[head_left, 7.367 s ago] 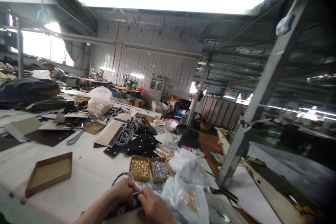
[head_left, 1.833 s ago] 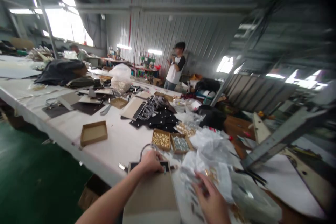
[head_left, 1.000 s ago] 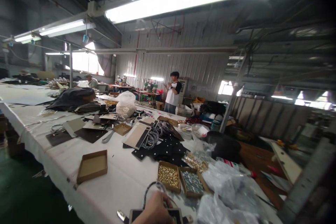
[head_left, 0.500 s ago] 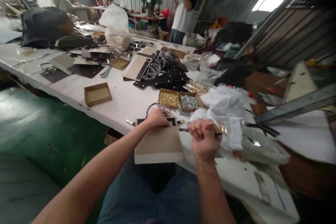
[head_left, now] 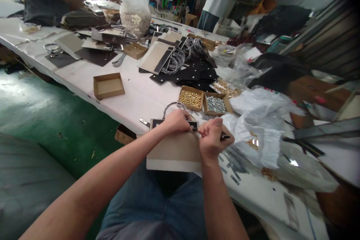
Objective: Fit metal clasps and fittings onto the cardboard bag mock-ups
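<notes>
A beige panel (head_left: 173, 152) with a black strip along its top lies at the table's front edge, over my lap. My left hand (head_left: 178, 120) is closed on the panel's top edge, near a braided grey handle (head_left: 168, 108). My right hand (head_left: 212, 138) forms a fist round a dark, thin tool (head_left: 225, 136); the tool's tip meets the strip's right end, beside my left fingers. A metal tab (head_left: 144, 122) sticks out at the panel's upper left.
Behind the panel stand a box of gold pieces (head_left: 190, 98) and a box of silver pieces (head_left: 216, 104). An open carton (head_left: 109, 85) sits left, clear plastic bags (head_left: 261, 110) right. Stacked panels (head_left: 157, 56) lie farther back. A person (head_left: 216, 0) stands beyond the table.
My right hand has moved left and brought the tool to the panel's strip. The gold clasp seen by that hand now shows apart from it. The view has tilted down.
</notes>
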Demonstrator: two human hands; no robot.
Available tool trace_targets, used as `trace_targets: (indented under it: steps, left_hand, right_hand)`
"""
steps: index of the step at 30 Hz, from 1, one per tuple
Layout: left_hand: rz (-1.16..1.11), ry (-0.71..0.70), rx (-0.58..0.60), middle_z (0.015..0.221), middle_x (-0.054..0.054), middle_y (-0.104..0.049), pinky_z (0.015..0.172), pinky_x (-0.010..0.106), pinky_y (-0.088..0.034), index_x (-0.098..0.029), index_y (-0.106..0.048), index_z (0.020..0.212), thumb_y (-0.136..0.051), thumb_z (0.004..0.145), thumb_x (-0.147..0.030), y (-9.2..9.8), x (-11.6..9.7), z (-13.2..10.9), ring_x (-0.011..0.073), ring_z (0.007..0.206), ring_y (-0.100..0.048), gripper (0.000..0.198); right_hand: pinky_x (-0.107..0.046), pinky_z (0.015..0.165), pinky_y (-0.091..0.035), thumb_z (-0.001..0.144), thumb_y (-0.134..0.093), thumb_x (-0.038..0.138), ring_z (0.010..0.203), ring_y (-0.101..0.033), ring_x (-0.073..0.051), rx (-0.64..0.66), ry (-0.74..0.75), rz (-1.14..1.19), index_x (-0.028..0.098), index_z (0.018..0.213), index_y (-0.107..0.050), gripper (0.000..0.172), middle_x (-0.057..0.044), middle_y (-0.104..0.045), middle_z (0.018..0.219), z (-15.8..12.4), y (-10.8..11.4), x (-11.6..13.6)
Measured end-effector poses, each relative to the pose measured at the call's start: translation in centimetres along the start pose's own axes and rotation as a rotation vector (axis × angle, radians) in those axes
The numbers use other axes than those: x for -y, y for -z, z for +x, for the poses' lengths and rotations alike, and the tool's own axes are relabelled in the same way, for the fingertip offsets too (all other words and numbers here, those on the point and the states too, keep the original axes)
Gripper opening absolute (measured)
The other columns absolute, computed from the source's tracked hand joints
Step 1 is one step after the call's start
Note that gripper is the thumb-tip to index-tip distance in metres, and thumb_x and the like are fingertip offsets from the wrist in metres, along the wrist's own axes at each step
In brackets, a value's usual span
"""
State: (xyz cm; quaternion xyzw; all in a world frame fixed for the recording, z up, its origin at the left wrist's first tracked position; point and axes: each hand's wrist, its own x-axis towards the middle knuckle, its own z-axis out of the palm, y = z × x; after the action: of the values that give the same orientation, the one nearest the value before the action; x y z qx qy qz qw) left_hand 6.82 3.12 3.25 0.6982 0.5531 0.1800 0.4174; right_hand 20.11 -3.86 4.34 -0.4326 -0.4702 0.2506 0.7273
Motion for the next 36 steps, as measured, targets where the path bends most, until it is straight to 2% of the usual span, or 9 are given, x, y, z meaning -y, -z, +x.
trace_targets:
  steps: [8,14,19,25,29,31,33,36]
  left_hand:
    - [0.121,-0.071,0.038,0.089,0.005,-0.082,0.077,0.033,-0.056,-0.024,-0.085,0.095,-0.081,0.078,-0.025,0.0,0.1,-0.3,0.0258,0.085,-0.074,0.018]
    - [0.189,-0.044,0.025,0.103,0.008,-0.084,0.085,0.036,-0.06,-0.027,-0.082,0.101,-0.078,0.084,-0.034,0.0,0.0,-0.8,0.0298,0.095,-0.078,0.019]
    - [0.205,-0.041,0.044,0.106,0.007,-0.084,0.089,0.036,-0.06,-0.027,-0.081,0.102,-0.077,0.082,-0.032,0.2,0.1,-0.8,0.0299,0.1,-0.079,0.021]
    - [0.161,0.039,0.025,0.101,0.006,-0.083,0.084,0.035,-0.059,-0.028,-0.08,0.099,-0.079,0.079,-0.032,-0.1,-0.4,-0.6,0.0289,0.098,-0.078,0.02]
    - [0.135,0.071,-0.004,0.095,0.004,-0.082,0.083,0.036,-0.059,-0.028,-0.081,0.096,-0.08,0.076,-0.028,-0.5,0.0,-0.7,0.028,0.094,-0.076,0.02]
    - [0.09,0.022,-0.014,0.092,0.003,-0.081,0.082,0.034,-0.059,-0.027,-0.082,0.095,-0.083,0.076,-0.029,-0.3,0.6,-0.8,0.0261,0.092,-0.075,0.02]
    - [-0.023,-0.041,0.042,0.092,0.001,-0.08,0.077,0.03,-0.058,-0.026,-0.083,0.098,-0.087,0.075,-0.031,0.1,1.2,-0.7,0.0228,0.089,-0.074,0.023]
    - [-0.154,-0.031,0.177,0.086,0.0,-0.077,0.064,0.025,-0.053,-0.024,-0.082,0.102,-0.089,0.076,-0.03,0.8,1.1,-0.4,0.0185,0.077,-0.07,0.027]
  right_hand:
    - [-0.028,0.045,-0.03,0.112,-0.067,0.055,0.044,-0.035,-0.009,-0.021,-0.028,0.023,0.025,0.061,-0.037,0.067,0.007,-0.033,0.054,0.3,-1.2,-1.5]
    - [-0.03,0.046,-0.036,0.111,-0.067,0.06,0.044,-0.044,-0.011,0.012,-0.021,-0.124,0.024,0.058,-0.046,0.068,0.005,-0.042,0.052,0.2,-2.0,-1.7]
    - [-0.029,0.047,-0.038,0.108,-0.068,0.068,0.046,-0.046,-0.011,0.059,-0.025,-0.247,0.023,0.055,-0.05,0.071,0.003,-0.046,0.051,0.3,-2.5,-1.7]
    - [-0.026,0.04,-0.03,0.102,-0.077,0.066,0.04,-0.037,-0.008,0.068,-0.152,-0.024,0.025,0.056,-0.042,0.07,0.008,-0.036,0.05,2.3,-1.9,-1.4]
    - [-0.025,0.037,-0.027,0.103,-0.077,0.061,0.039,-0.033,-0.007,0.021,-0.115,0.052,0.024,0.057,-0.043,0.068,0.009,-0.033,0.049,2.9,-0.8,-0.2]
    - [-0.024,0.037,-0.027,0.104,-0.077,0.057,0.039,-0.033,-0.007,-0.018,-0.086,0.053,0.024,0.057,-0.044,0.067,0.009,-0.035,0.05,2.8,-0.3,0.6]
    - [-0.024,0.037,-0.025,0.104,-0.077,0.054,0.038,-0.031,-0.007,-0.032,-0.088,0.066,0.024,0.056,-0.041,0.067,0.009,-0.033,0.049,2.6,0.2,1.4]
    - [-0.024,0.037,-0.022,0.104,-0.076,0.054,0.037,-0.027,-0.006,0.009,-0.145,0.106,0.025,0.056,-0.037,0.069,0.01,-0.03,0.048,2.6,0.9,2.5]
